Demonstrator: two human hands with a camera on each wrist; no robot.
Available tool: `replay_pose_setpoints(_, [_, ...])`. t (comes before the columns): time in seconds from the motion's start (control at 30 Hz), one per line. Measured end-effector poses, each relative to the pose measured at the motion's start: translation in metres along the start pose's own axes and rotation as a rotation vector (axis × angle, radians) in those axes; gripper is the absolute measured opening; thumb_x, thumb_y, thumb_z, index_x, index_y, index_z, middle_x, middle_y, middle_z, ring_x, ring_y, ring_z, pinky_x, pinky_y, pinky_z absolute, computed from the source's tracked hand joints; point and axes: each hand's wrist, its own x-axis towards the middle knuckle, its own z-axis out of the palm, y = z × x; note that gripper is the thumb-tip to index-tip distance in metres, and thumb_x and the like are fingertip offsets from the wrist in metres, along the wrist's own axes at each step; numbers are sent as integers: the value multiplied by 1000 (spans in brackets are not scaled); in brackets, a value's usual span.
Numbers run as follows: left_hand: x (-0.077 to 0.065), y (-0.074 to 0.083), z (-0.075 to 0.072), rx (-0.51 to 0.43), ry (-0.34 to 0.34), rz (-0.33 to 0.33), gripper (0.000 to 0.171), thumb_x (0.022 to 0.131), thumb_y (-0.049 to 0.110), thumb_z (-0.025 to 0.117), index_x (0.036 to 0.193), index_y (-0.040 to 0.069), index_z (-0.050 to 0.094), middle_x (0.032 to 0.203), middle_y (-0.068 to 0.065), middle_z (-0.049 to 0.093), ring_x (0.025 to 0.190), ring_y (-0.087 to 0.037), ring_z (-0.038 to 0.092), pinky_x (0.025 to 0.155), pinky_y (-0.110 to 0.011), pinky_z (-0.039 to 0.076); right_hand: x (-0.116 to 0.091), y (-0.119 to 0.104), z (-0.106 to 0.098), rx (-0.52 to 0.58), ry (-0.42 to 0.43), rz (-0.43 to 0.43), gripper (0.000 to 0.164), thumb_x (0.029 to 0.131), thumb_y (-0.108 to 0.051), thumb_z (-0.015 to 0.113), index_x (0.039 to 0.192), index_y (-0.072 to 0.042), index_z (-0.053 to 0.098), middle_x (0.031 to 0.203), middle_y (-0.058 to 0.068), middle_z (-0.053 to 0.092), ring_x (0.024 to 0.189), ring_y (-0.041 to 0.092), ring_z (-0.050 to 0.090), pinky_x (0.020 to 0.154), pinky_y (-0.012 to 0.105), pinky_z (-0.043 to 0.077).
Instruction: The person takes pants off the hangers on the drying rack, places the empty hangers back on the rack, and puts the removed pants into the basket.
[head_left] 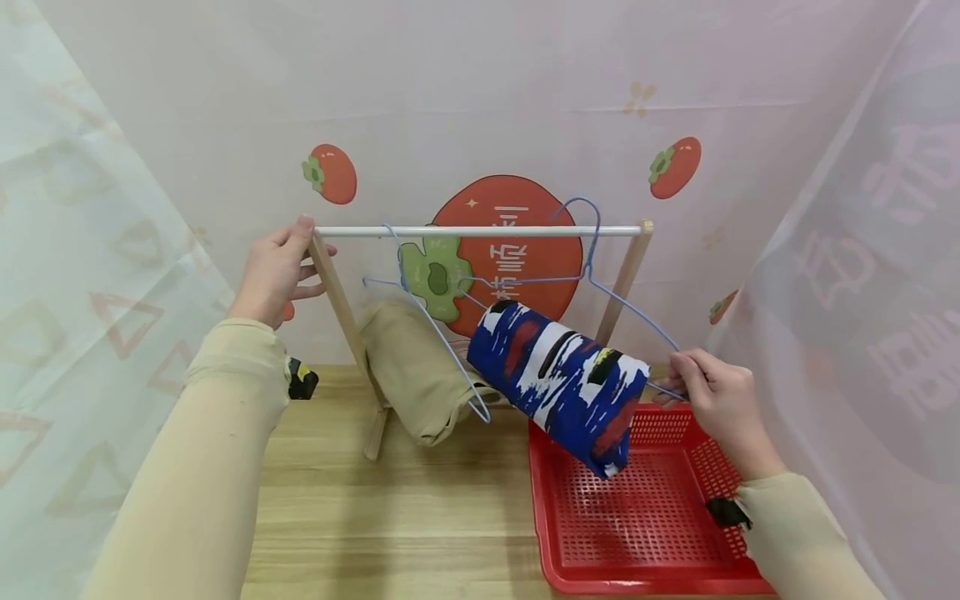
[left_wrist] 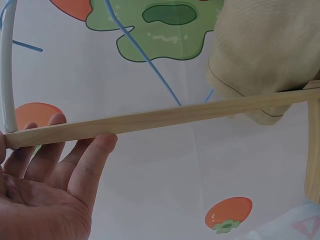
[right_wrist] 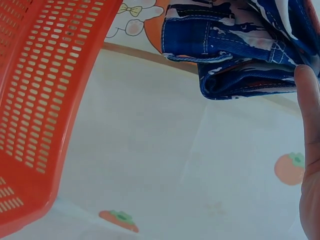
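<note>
My left hand (head_left: 272, 271) grips the upper left corner of a small clothes rack (head_left: 480, 232), thumb at the top and fingers behind the wooden post (left_wrist: 160, 119). My right hand (head_left: 723, 400) pinches the right corner of a blue wire hanger (head_left: 637, 312), whose hook curves over the white rail. Folded blue, white and red patterned trousers (head_left: 558, 375) drape over this hanger's lower bar, tilted down to the right. In the right wrist view, one finger (right_wrist: 310, 100) lies by the trousers' edge. Further left, khaki trousers (head_left: 420, 367) hang on another blue hanger (head_left: 442, 333).
A red perforated basket (head_left: 547, 533) stands on the wooden tabletop (head_left: 420, 517), below the patterned trousers and my right hand. The rack's left foot (head_left: 375, 433) rests on the tabletop. Behind hangs a pale curtain (head_left: 480, 100) printed with persimmons, with more sheeting at both sides.
</note>
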Motion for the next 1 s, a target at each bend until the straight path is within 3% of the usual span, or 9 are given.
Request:
replay_pose_setpoints(0.1, [0, 0, 0, 8, -1, 2, 76, 90, 71, 51, 142, 17, 55, 119, 0, 69, 127, -31, 61, 82, -33, 62, -5, -2, -6, -39, 13, 13, 22, 90, 15, 65, 79, -5, 68, 66, 5, 70, 58, -11, 63, 62, 5, 50])
replay_pose_setpoints(0.27, [-1, -1, -1, 8, 3, 5, 76, 91, 71, 51, 142, 15, 54, 118, 0, 69, 117, -22, 67, 81, -33, 62, -13, -4, -14, -78, 51, -4, 25, 89, 13, 67, 77, -9, 69, 65, 2, 68, 62, -12, 59, 63, 4, 46])
replay_pose_setpoints(0.57, [-2, 2, 3, 44, 13, 7, 74, 92, 72, 47, 144, 20, 54, 122, -2, 68, 131, -34, 58, 83, -32, 62, -30, -9, -26, 22, 4, 27, 24, 94, 13, 61, 78, -3, 67, 63, 4, 68, 58, -8, 65, 63, 8, 53])
replay_pose_setpoints(0.8, [-1, 2, 5, 80, 23, 3, 74, 93, 74, 42, 145, 22, 52, 127, -4, 66, 132, -34, 57, 90, -38, 60, -46, -11, -31, 40, -23, 43, 26, 94, 15, 60, 79, -6, 66, 64, 5, 70, 56, -4, 67, 56, 11, 54])
replay_pose_setpoints(1.0, [0, 0, 8, 99, 48, 1, 76, 95, 73, 38, 150, 21, 50, 129, -6, 65, 134, -35, 56, 96, -45, 56, -61, -9, -32, 137, -46, 106, 29, 94, 21, 55, 81, -3, 66, 66, 10, 71, 52, 4, 68, 50, 18, 55])
